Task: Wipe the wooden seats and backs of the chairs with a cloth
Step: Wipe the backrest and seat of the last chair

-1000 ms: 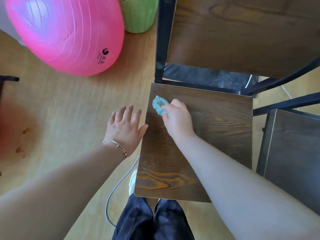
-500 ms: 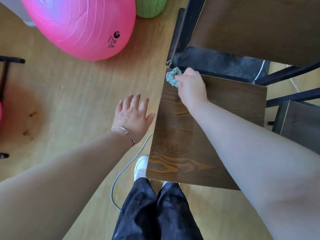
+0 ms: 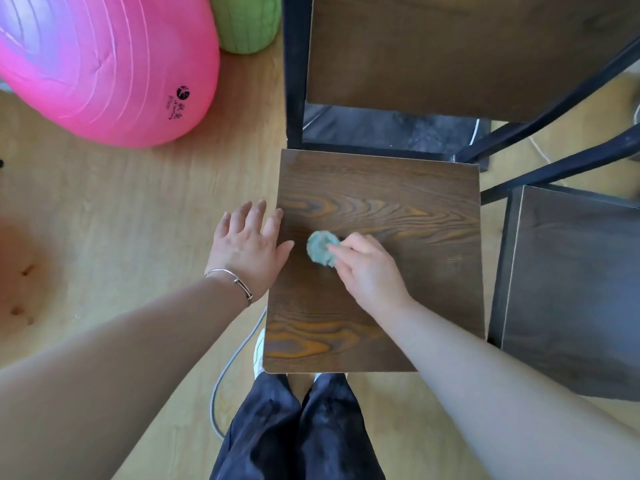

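Right hand fingers clamped on balled teal cloth, pressing it mid-seat at frame centre to scrub; left hand fingers spread on seat's left edge, likely steadying the chair.

bare forearms; silver bangle, dark trousers, white shoe

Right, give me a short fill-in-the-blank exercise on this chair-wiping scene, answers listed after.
1. The right hand presses a small ____ cloth onto the wooden seat.
2. The left hand, fingers spread, wears a thin ____ at the wrist.
3. The big ball on the floor is ____.
4. The second seat lies to the person's ____.

Missing words: green; bracelet; pink; right
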The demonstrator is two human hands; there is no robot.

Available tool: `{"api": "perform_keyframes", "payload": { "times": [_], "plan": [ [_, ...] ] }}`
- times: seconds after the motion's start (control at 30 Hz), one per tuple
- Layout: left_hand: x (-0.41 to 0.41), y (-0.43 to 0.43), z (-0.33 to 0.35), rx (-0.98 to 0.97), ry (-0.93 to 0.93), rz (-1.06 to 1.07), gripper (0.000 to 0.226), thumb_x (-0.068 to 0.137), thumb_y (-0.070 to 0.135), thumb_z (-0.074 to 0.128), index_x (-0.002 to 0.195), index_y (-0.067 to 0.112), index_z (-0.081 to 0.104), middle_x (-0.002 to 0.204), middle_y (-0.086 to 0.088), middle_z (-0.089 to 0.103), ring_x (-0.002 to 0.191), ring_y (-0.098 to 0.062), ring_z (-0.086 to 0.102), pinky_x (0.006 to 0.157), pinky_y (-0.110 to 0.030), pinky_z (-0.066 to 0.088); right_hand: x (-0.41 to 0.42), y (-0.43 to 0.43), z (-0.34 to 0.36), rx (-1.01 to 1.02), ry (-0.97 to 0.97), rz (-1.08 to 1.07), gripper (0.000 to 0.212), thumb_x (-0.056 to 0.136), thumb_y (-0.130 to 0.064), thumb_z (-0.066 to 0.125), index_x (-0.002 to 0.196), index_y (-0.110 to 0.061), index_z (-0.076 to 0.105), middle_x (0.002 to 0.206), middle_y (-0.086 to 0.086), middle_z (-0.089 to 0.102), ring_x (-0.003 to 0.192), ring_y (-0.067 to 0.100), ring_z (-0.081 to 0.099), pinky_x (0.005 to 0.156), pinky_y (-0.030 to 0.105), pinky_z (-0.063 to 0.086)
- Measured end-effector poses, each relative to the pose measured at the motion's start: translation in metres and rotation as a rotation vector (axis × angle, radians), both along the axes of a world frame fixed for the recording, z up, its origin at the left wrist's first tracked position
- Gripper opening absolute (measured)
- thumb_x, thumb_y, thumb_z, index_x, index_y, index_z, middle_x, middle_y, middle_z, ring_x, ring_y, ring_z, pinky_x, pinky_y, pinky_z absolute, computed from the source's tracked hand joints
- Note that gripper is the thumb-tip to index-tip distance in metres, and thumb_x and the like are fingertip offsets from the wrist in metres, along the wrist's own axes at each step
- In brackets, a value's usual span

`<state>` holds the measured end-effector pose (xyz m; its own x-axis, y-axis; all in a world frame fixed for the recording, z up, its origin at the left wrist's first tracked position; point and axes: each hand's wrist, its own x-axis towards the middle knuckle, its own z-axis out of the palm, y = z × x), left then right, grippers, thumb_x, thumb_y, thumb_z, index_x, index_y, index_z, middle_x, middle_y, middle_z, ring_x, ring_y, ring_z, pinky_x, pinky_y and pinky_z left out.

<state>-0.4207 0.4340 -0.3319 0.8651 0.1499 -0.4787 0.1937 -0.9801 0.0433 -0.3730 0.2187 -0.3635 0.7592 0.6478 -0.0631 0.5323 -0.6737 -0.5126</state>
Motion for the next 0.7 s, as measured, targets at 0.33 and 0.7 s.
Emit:
{"api": "perform_keyframes", "payload": {
  "times": [0.33,0.7],
  "plan": [
    [0.021,-0.017,-0.01,0.005,-0.055,-0.073,0.061,0.098,0.055,0.024,0.15,0.024,0.021,0.158,-0.006,0.019,0.144,-0.03,0.015,0.117,-0.046,0.018,0.119,-0.059,0.003,-0.226,-0.009,-0.785,0.028,0.097,-0.019,0.059,0.122,-0.009,0.066,0.116,0.007,0.06,0.104,0.021,0.062,0.083,0.026,0.054],
    [-0.017,-0.016,-0.008,0.037,-0.003,-0.123,0.062,0.098,0.054,0.022,0.151,0.024,0.015,0.158,-0.006,0.017,0.145,-0.03,0.012,0.118,-0.047,0.015,-0.07,-0.01,-0.004,-0.103,-0.037,-0.003,0.026,0.086,-0.004,0.06,0.11,-0.008,0.069,0.09,0.006,0.053,0.082,0.028,0.044,0.054,0.04,0.046]
  ]
}}
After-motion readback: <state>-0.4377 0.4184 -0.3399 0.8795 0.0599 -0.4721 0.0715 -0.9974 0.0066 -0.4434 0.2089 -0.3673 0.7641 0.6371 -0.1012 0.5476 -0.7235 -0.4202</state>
